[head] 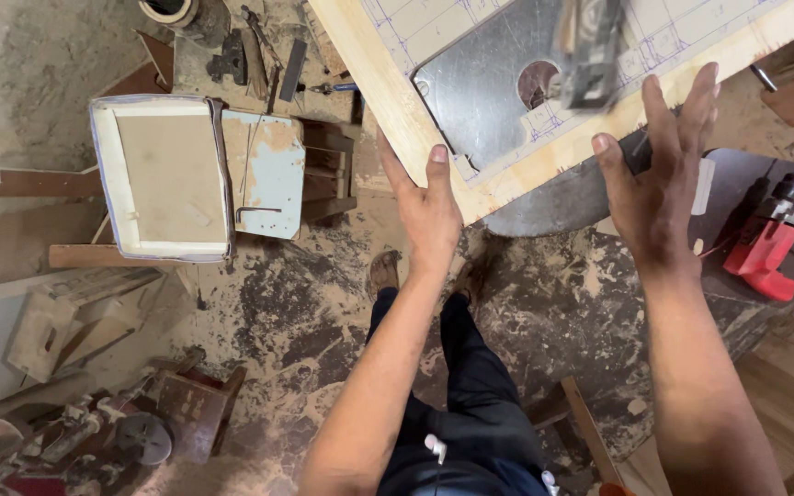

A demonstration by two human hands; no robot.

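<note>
My left hand [426, 207] is flat and open, fingers pointing up at the near corner of a pale wooden table top [388, 101]. My right hand [662, 179] is open too, fingers spread, held at the table's near edge. Neither hand holds anything. Set into the table top is a grey metal plate [480, 83] with a round hole [535, 83]. A blurred dark tool [588, 50] hangs just above that hole, between my hands and beyond them. Blue pen lines cover the wood around the plate.
A red power drill [769, 243] lies on a dark surface at the right. At the left stands an open white box [163, 179] beside a light blue metal piece [268, 170]. Sawdust covers the floor [305, 303]; wood offcuts and tool parts [121, 432] lie at the lower left.
</note>
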